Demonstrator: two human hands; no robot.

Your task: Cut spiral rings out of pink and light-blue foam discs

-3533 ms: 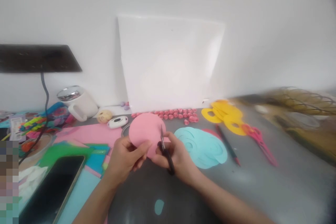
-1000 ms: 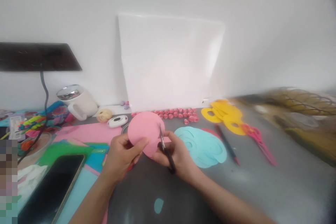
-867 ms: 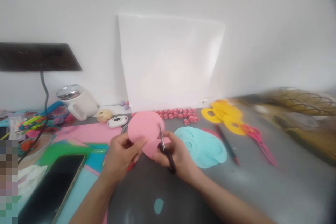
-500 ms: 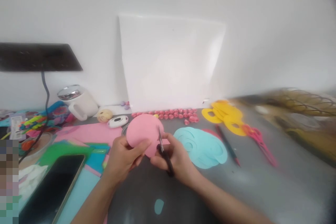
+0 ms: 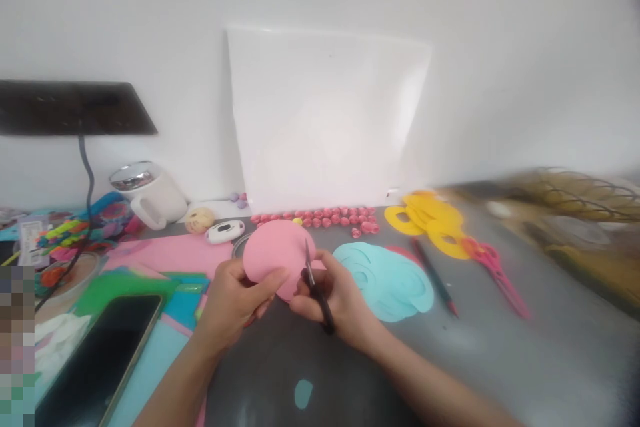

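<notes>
My left hand (image 5: 245,293) pinches a round piece of pink paper (image 5: 275,250) between thumb and fingers, its face turned toward me. In my right hand (image 5: 340,293) is a small pair of scissors (image 5: 319,297) with black handles. The blades point up and lie against the right part of the pink paper; whether they are apart is hard to see. A second pink edge shows below and behind the disc. To the right of my right hand lies a stack of light blue paper cutouts (image 5: 395,283). A small teal paper scrap (image 5: 303,393) lies on the grey table nearer me.
Rolled red paper pieces (image 5: 335,217) line the white board's (image 5: 327,120) base. Yellow cutouts (image 5: 435,217), a dark pencil (image 5: 436,277) and pink scissors (image 5: 497,277) lie right. At left are a phone (image 5: 105,353), coloured sheets (image 5: 150,290), a white mug (image 5: 155,197) and a white device (image 5: 225,232).
My right hand and the scissors have shifted slightly right. The pink disc has moved a little to the right and tilted back slightly. Everything on the table stays in place.
</notes>
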